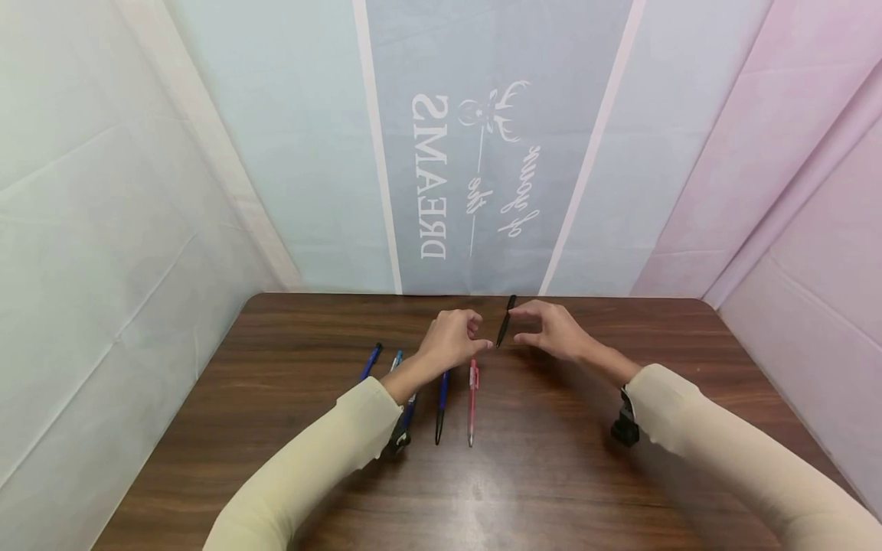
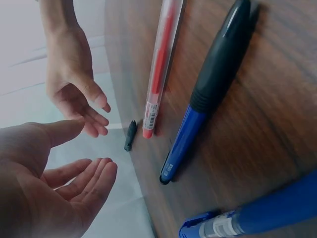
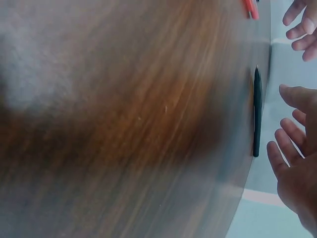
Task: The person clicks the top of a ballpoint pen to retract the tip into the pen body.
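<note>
Near the table's far edge lies a black pen [image 1: 505,325], pointing roughly away from the person. Just right of it hovers the right hand [image 1: 554,330], thumb and fingers spread apart and holding nothing. The left hand [image 1: 451,337] hangs to the pen's left, its fingers loosely bent and nothing in its grasp. Below the left hand lie a red pen [image 1: 472,398] with a clear barrel and a blue pen [image 1: 442,409] with a black grip. In the right wrist view, the black pen [image 3: 257,114] lies beside the right fingertips.
Farther left are another blue pen [image 1: 370,361] and a light blue one [image 1: 396,360], partly hidden by the left forearm. The brown wooden table [image 1: 551,474] meets a printed cloth backdrop [image 1: 331,191] at its far edge. Cloth walls stand on both sides.
</note>
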